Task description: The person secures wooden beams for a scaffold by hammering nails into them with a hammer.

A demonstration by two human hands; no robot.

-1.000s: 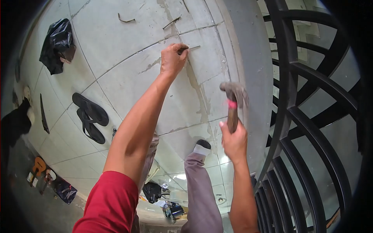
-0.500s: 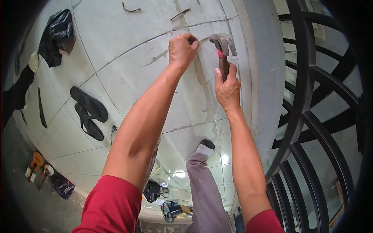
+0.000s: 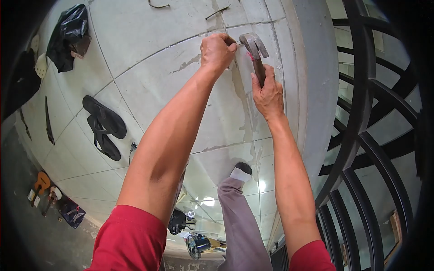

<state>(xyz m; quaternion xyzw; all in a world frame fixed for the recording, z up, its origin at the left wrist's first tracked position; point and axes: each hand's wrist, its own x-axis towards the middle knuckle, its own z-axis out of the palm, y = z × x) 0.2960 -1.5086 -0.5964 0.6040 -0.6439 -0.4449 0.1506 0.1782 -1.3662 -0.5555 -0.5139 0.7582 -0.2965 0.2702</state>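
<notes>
My left hand [image 3: 218, 52] is closed in a pinch over the white tiled floor [image 3: 172, 108]. A thin nail [image 3: 239, 44] sticks out from its fingertips toward the right. My right hand [image 3: 270, 95] is wrapped around the dark handle of a claw hammer [image 3: 254, 45], with pink binding just below the head. The hammer's face is right at the end of the nail, close beside my left fingertips. Most of the nail is hidden by the fingers.
Bent metal rods, one of them a rusty nail [image 3: 217, 12], lie beyond my hands. Black flip-flops [image 3: 106, 119] and a black plastic bag [image 3: 68, 36] lie to the left. A black metal grille [image 3: 357, 108] stands along the right. My foot [image 3: 242, 170] is below.
The hammer head has swung left, closing the gap to my left hand and the nail. My left hand still pinches the nail, and the whole view has shifted slightly.
</notes>
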